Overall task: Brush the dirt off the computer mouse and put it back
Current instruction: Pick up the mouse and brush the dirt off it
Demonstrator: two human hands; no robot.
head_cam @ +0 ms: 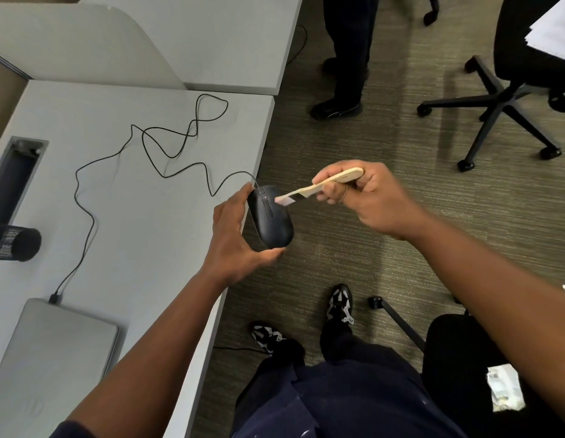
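Note:
My left hand [232, 235] holds a black wired computer mouse [271, 219] from its left side and underneath, just past the desk's right edge, above the carpet. My right hand [366, 197] grips the handle of a small wooden brush [325, 184]. The brush's pale bristle tip touches the mouse's front right, near the scroll wheel. The mouse's black cable [142, 159] snakes in loops across the grey desk [132, 216] to a plug at the closed laptop [50, 358].
A black mesh cup [16, 245] stands at the desk's left, beside a cable slot [16, 172]. Another person's legs [344, 58] stand on the carpet ahead. Office chairs [508, 93] stand at the right, and a black seat [483, 368] is beside me.

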